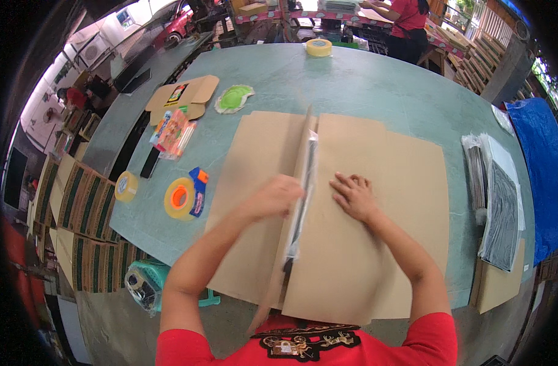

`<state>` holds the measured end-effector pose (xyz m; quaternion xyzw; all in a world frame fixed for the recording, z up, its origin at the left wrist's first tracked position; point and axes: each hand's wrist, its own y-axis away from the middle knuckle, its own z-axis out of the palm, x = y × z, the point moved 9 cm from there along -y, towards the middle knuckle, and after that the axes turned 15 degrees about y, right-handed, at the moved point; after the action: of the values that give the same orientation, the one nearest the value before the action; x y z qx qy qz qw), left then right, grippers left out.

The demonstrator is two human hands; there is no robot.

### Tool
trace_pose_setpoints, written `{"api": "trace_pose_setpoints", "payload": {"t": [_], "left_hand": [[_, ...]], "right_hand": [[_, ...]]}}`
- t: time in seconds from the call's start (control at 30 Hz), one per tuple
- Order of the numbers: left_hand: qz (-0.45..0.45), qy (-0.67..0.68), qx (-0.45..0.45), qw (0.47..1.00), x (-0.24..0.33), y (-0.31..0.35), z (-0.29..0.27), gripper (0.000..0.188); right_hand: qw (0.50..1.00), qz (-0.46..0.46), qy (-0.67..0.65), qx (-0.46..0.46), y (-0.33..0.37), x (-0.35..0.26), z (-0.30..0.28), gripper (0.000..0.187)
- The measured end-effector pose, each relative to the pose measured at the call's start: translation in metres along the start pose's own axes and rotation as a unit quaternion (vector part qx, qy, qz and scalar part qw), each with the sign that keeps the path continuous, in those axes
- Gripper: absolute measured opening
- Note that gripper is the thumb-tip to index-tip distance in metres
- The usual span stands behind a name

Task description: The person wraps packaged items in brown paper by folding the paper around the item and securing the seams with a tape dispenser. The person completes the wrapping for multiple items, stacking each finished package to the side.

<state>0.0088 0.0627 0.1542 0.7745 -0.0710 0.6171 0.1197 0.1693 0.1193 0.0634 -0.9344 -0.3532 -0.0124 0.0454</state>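
Brown cardboard panels (pixel 401 177) lie unclosed, flanking a slim plastic-wrapped dark bundle (pixel 309 168); left hand (pixel 274 195) curled, hold unclear; right hand (pixel 355 196) splayed, empty.

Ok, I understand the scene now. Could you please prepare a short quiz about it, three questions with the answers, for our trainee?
1. Which hand is laid with spread fingers on the cardboard?
2. True or false: the blue-and-orange tape dispenser lies to the left of the cardboard.
3. What sits near the far edge of the table, ahead of the person?

Key:
1. The right hand; the left hand is curled, somewhat blurred, beside the plastic-wrapped strip.
2. True.
3. A yellowish roll of tape.
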Motion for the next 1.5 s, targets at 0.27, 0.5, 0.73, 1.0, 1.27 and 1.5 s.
{"api": "trace_pose_setpoints", "payload": {"t": [0.27,0.5,0.73,1.0,1.27,1.5], "left_hand": [[-0.078,-0.053,-0.095,0.991,-0.049,-0.056,0.174,0.028],[-0.096,-0.182,-0.018,0.978,-0.078,-0.055,0.187,0.027],[-0.108,-0.209,-0.043,0.971,-0.075,-0.059,0.177,0.028],[-0.027,-0.233,-0.083,0.969,-0.076,-0.052,0.182,0.025],[-0.028,-0.620,0.493,0.610,-0.129,0.151,-0.201,0.066],[-0.123,-0.354,0.397,0.838,-0.139,0.102,-0.212,0.052]], "right_hand": [[0.851,0.166,-0.452,0.210,0.036,0.044,0.048,0.037],[0.731,0.273,-0.584,0.222,0.039,0.097,0.043,0.033],[0.927,0.178,-0.256,0.210,0.089,0.067,0.017,0.064],[0.978,0.129,-0.141,0.083,0.076,0.042,0.005,0.031],[0.971,0.094,-0.185,0.120,0.074,0.032,-0.015,0.027],[0.969,0.113,-0.193,0.108,0.078,0.045,-0.005,0.027]]}}
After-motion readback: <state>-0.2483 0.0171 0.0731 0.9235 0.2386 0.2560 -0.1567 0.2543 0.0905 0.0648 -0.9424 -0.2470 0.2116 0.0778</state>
